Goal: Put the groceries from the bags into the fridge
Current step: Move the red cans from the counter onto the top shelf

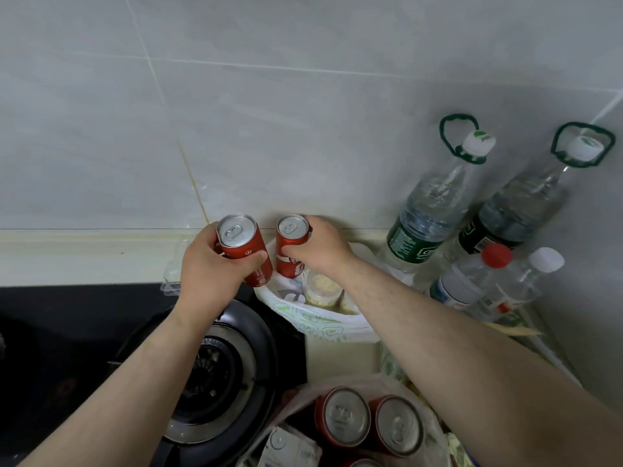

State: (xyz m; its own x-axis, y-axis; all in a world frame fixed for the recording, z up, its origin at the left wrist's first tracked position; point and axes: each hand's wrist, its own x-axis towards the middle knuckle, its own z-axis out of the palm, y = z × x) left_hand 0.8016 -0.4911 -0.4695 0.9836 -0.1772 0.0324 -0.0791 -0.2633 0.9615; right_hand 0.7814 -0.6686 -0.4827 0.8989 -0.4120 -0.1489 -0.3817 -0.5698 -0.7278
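While held at the far rim of the white bag, the first red can, tilted, is gripped by my left hand, and the second red can, upright, by my right hand. Spare cans stand in the near bag at 6 o'clock; water bottles at 2 o'clock.

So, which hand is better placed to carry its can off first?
Probably the left hand: the left can is tilted, mostly clear of the white bag; the right can is upright at the bag's mouth.
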